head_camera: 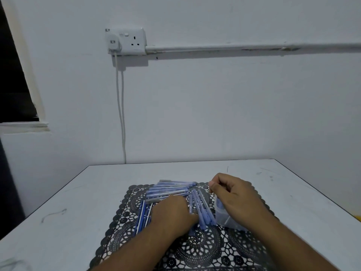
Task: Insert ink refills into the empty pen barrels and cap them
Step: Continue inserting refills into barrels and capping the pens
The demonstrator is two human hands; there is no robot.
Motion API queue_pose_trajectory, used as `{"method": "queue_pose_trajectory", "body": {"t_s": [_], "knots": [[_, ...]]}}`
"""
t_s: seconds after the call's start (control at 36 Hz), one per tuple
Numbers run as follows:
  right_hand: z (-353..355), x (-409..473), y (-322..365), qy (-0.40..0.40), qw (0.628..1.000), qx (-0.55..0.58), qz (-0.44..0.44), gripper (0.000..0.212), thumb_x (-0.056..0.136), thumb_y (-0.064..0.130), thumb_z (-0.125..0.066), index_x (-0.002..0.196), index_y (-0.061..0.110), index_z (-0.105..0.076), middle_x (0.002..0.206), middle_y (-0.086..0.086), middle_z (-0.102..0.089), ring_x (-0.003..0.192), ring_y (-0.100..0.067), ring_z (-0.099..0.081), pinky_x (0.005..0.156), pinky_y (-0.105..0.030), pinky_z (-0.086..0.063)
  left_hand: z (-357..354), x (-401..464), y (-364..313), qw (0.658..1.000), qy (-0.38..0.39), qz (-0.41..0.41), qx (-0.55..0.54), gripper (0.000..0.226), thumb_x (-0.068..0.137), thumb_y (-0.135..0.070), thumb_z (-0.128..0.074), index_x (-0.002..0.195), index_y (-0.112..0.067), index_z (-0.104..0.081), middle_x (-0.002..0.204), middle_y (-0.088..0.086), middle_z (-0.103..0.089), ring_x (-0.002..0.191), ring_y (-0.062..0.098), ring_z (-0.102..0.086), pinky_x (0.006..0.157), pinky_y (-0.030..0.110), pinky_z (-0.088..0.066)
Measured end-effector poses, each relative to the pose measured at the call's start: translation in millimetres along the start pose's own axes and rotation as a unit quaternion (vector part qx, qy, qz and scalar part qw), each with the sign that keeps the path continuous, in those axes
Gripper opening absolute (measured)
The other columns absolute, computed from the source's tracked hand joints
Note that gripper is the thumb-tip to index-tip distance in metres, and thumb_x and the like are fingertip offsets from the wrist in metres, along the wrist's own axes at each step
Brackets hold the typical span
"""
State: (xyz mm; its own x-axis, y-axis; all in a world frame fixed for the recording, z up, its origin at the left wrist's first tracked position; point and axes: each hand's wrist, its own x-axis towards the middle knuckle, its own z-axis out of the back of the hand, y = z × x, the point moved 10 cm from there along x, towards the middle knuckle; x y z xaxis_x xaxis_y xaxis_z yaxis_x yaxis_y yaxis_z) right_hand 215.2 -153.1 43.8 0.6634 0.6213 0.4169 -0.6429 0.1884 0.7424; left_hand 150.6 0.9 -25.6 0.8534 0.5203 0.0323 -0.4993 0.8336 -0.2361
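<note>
both hands are seen low over a black lace mat (197, 251) on the grey table (68, 202). left hand (172, 212) is laid palm down on the pens at the middle of the mat, with its fingers reaching toward the left pile; whether something is gripped under it cannot be told. right hand (232, 194) is raised a little, its fingers curled and the fingertips closed together as in a pinch — what is pinched is too small and blurred to be named.

three groups are found on the mat: a row of blue pens (172, 189) lying crosswise at the far side, darker thin pieces (143, 216) on the left, maybe refills, and pale blue barrels (203, 210) between the hands. a clear bag (224, 218) with blue parts is placed just under the right hand.

it is judged that a pick-up step is in hand — one piece is being selected. for the next move, one single barrel and one refill must be separated from the piles and lined up end to end.
</note>
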Motion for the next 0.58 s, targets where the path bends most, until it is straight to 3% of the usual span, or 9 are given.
{"method": "queue_pose_trajectory", "body": {"t_s": [0.19, 0.28, 0.36, 0.44, 0.5, 0.58], "knots": [[-1, 0, 0, 0.007, 1.000, 0.000, 0.000, 0.030, 0.104, 0.032, -0.058, 0.077, 0.020, -0.065, 0.056, 0.007, -0.049, 0.049, -0.005, -0.037, 0.048, -0.013, -0.036, 28, -9, 20, 0.999, -0.029, 0.012, -0.041, 0.037, 0.082, -0.047, -0.060, 0.072, -0.013, -0.072, 0.066, -0.002, -0.072, 0.061, 0.012, -0.063, 0.062, 0.026, -0.052], [-5, 1, 0, 0.015, 1.000, 0.002, 0.000, 0.031, 0.104, 0.034, -0.057, 0.079, 0.018, -0.065, 0.057, 0.006, -0.048, 0.049, -0.006, -0.037, 0.048, -0.015, -0.033, 54, -16, 27, 0.993, -0.048, -0.040, -0.103, 0.029, 0.090, -0.040, -0.066, 0.074, -0.016, -0.067, 0.061, -0.005, -0.071, 0.053, 0.008, -0.058, 0.058, 0.027, -0.047], [-14, 1, -5, 0.041, 0.999, 0.029, -0.018, 0.034, 0.105, 0.039, -0.052, 0.081, 0.020, -0.067, 0.057, 0.003, -0.042, 0.049, -0.012, -0.035, 0.050, -0.023, -0.032, 68, -29, 26, 0.973, -0.010, -0.131, -0.191, 0.021, 0.098, -0.027, -0.063, 0.080, -0.018, -0.062, 0.068, -0.005, -0.074, 0.057, 0.002, -0.063, 0.061, 0.032, -0.049], [-26, -3, -11, 0.075, 0.994, 0.061, -0.057, 0.041, 0.105, 0.050, -0.044, 0.085, 0.026, -0.070, 0.059, 0.000, -0.040, 0.050, -0.015, -0.034, 0.049, -0.023, -0.031, 64, -38, 30, 0.933, 0.022, -0.192, -0.304, 0.013, 0.102, -0.018, -0.062, 0.089, -0.020, -0.062, 0.078, 0.000, -0.076, 0.064, 0.011, -0.065, 0.061, 0.034, -0.049], [-34, -5, -14, 0.092, 0.984, 0.120, -0.091, 0.046, 0.105, 0.053, -0.041, 0.085, 0.023, -0.070, 0.061, -0.003, -0.040, 0.050, -0.016, -0.034, 0.047, -0.025, -0.029, 61, -40, 37, 0.914, -0.004, -0.218, -0.342, 0.011, 0.102, -0.015, -0.063, 0.095, -0.023, -0.066, 0.072, -0.004, -0.066, 0.062, 0.009, -0.055, 0.060, 0.032, -0.043], [-42, -8, -14, 0.103, 0.964, 0.206, -0.131, 0.051, 0.107, 0.048, -0.040, 0.084, 0.010, -0.066, 0.058, -0.002, -0.040, 0.045, -0.014, -0.036, 0.042, -0.022, -0.030, 65, -42, 45, 0.926, -0.080, -0.235, -0.284, 0.010, 0.102, -0.023, -0.064, 0.098, -0.032, -0.067, 0.071, -0.005, -0.059, 0.062, 0.005, -0.049, 0.061, 0.030, -0.039]]}}
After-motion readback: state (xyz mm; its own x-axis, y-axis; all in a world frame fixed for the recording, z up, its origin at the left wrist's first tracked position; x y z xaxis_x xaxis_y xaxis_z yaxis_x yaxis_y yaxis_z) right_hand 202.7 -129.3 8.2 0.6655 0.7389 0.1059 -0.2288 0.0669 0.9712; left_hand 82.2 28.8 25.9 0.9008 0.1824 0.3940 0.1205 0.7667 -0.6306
